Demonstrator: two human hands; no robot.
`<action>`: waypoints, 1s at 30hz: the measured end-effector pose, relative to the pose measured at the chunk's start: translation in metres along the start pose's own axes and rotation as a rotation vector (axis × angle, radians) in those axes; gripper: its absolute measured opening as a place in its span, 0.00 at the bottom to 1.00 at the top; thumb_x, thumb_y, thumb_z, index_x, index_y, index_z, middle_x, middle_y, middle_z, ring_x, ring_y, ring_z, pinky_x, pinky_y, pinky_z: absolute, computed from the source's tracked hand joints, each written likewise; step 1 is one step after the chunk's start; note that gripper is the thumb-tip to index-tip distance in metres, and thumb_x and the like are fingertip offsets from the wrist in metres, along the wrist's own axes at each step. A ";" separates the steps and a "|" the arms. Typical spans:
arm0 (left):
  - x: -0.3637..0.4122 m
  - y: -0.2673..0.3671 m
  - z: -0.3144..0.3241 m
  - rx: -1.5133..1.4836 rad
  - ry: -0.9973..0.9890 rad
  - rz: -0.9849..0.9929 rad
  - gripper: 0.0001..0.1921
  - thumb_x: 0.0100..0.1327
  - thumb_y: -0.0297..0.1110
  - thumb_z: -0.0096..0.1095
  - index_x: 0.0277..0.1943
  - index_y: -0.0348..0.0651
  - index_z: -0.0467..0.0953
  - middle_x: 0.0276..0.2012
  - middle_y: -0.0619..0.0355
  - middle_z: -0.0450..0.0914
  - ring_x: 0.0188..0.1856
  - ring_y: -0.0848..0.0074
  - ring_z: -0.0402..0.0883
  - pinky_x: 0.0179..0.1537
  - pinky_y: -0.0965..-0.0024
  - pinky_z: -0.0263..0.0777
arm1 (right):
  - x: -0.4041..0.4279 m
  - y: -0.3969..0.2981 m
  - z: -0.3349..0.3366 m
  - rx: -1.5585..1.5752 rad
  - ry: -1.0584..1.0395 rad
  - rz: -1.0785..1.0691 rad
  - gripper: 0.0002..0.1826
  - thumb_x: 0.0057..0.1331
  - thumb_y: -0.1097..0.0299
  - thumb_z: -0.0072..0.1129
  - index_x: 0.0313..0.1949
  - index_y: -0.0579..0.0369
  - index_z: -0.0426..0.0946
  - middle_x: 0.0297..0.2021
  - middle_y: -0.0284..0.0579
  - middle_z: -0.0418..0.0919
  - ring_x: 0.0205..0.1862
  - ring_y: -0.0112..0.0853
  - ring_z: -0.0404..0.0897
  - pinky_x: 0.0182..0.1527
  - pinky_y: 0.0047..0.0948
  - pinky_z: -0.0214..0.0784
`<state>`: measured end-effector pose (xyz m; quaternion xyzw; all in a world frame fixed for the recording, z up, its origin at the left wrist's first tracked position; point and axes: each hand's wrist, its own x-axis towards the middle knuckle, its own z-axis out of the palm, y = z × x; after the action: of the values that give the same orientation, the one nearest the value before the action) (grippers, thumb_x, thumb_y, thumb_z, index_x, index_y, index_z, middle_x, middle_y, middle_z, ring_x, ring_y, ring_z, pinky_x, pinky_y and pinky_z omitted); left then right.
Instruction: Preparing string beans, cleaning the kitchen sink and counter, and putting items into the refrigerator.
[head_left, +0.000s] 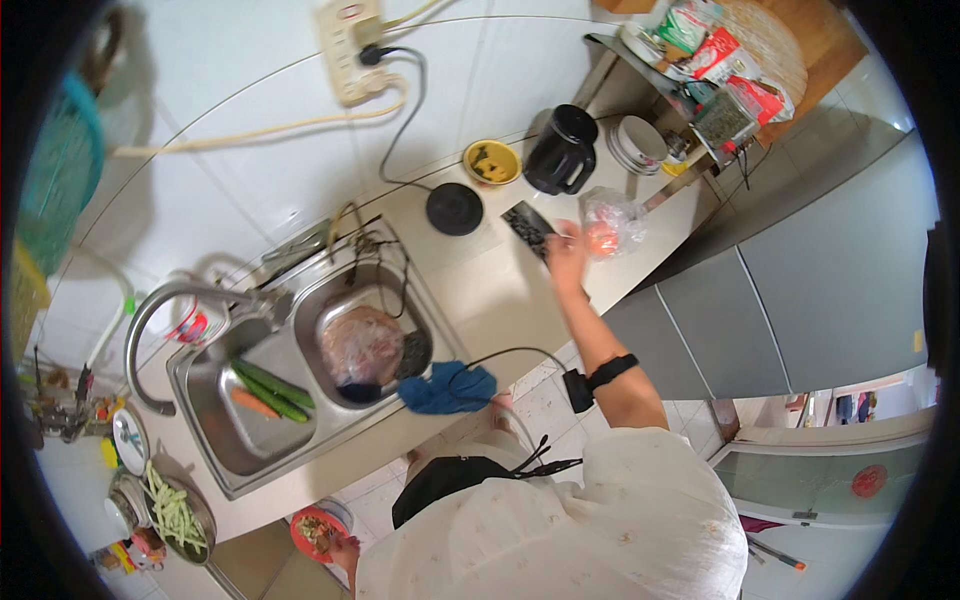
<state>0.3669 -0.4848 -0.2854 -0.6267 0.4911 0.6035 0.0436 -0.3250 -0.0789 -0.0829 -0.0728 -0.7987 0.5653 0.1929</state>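
Observation:
My left hand (345, 553) grips the rim of a red bowl (307, 534) with food scraps in it, low beside the counter front. My right hand (566, 259) is blurred over the counter at the lower corner of a dark, flat rectangular thing (527, 225), perhaps a cleaver blade; whether the fingers grip it cannot be told. Just right of that hand lies a clear plastic bag (613, 225) with orange-red items inside. A yellow bowl (492, 163), a black round lid or base (454, 209) and a black jug (562, 150) stand towards the wall.
Left of the counter stretch is a double steel sink (322, 431) with cucumbers (274, 390), a carrot (253, 403) and a bagged item (362, 346). A blue cloth (448, 388) hangs at its front edge. Cut green strips (174, 510) fill a dish at the far left. Stacked bowls (637, 142) stand at the back.

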 end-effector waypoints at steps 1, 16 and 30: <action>-0.014 0.009 0.011 0.035 0.169 0.255 0.10 0.64 0.34 0.48 0.43 0.37 0.69 0.23 0.53 0.76 0.21 0.74 0.75 0.18 0.75 0.68 | 0.027 0.016 -0.037 -0.156 0.194 -0.128 0.22 0.55 0.69 0.57 0.49 0.63 0.66 0.42 0.50 0.71 0.42 0.38 0.72 0.46 0.35 0.65; -0.225 0.241 0.338 0.122 -0.312 0.740 0.13 0.67 0.36 0.48 0.45 0.36 0.73 0.30 0.56 0.77 0.31 0.78 0.76 0.35 0.75 0.73 | 0.209 0.109 -0.123 -0.477 -0.034 0.288 0.31 0.56 0.51 0.58 0.51 0.62 0.65 0.40 0.50 0.76 0.44 0.43 0.75 0.48 0.37 0.65; -0.311 0.354 0.604 0.860 -0.700 1.615 0.41 0.54 0.36 0.61 0.65 0.35 0.44 0.64 0.38 0.50 0.66 0.55 0.49 0.65 0.62 0.44 | 0.036 -0.150 -0.186 -0.010 -0.809 -0.571 0.16 0.54 0.69 0.53 0.44 0.56 0.72 0.32 0.50 0.78 0.32 0.35 0.77 0.44 0.31 0.66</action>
<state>-0.2350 -0.1000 -0.0083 0.1818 0.9098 0.3729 -0.0148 -0.2696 0.0435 0.1184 0.3731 -0.8004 0.4689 0.0142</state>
